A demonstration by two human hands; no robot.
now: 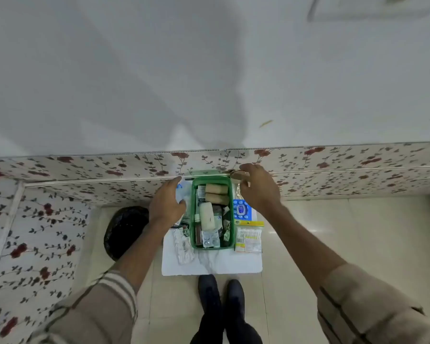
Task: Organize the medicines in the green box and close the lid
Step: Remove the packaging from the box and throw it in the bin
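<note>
Green plastic box, long axis running away from the person, sits packed on the white worktop. Its lid stands behind; right hand grips a tan roll there, left hand loosely open beside.

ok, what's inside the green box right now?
The green box holds two tan bandage rolls at the far end, a white roll mid-box and blister packs nearest the person. Whatever lies beneath these is covered.
</note>
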